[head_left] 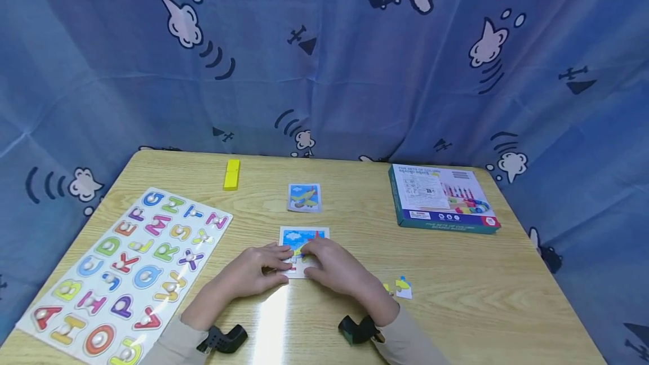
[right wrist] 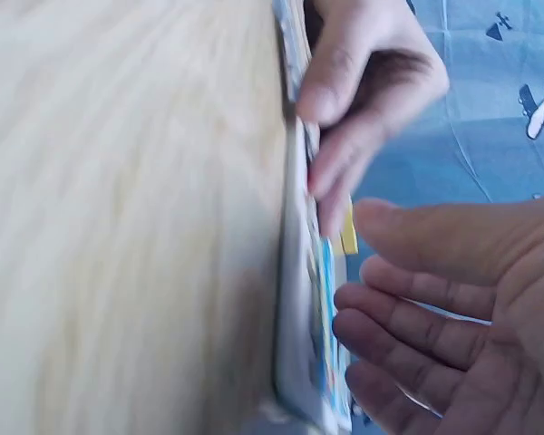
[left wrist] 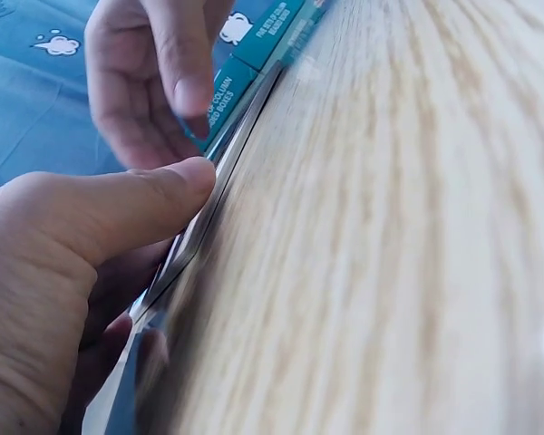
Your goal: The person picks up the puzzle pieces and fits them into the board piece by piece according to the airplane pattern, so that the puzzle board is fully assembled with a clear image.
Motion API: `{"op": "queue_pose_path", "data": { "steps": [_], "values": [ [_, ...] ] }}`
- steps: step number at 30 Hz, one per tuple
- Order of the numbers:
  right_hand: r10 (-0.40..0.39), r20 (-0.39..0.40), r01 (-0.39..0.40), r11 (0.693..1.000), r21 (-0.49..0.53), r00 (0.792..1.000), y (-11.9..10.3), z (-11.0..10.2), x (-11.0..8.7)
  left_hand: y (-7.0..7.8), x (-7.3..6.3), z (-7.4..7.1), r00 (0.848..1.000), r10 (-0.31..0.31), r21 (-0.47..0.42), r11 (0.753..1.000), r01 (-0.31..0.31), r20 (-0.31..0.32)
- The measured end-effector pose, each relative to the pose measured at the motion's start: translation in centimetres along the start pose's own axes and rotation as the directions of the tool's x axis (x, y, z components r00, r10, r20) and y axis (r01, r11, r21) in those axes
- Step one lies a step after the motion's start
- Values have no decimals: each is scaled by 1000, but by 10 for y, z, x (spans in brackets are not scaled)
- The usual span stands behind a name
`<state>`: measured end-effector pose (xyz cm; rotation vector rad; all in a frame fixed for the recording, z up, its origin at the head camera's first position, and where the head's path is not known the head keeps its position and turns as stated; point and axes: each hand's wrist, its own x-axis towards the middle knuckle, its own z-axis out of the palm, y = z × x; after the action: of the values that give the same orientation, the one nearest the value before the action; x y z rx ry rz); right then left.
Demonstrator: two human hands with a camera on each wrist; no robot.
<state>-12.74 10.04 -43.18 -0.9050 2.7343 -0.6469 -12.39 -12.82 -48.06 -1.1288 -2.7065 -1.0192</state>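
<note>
A small white-framed jigsaw board (head_left: 323,231) lies on the table, with blue-sky picture pieces in its upper part. My left hand (head_left: 253,268) rests its fingers on the board's left side, the thumb along the near edge. Over the right side of the board is my right hand (head_left: 338,263), fingertips down by a yellow piece (head_left: 298,252). In the right wrist view the right hand's fingers (right wrist: 399,340) look relaxed, and nothing shows between them and the thumb. The hands hide part of the board. Just beyond lies a matching airplane picture card (head_left: 304,197).
Loose jigsaw pieces (head_left: 403,287) lie right of the right forearm, partly hidden by it. A large alphabet peg board (head_left: 129,275) covers the table's left side. A yellow block (head_left: 231,174) sits at the back, and a flat product box (head_left: 443,199) at the back right.
</note>
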Motion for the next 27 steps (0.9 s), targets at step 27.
{"op": "queue_pose_path", "data": {
  "steps": [27],
  "values": [
    [243,-37,-239,967,86,969,75,-40,-109,0,0,2,999,-49,-33,998,49,7]
  ]
}}
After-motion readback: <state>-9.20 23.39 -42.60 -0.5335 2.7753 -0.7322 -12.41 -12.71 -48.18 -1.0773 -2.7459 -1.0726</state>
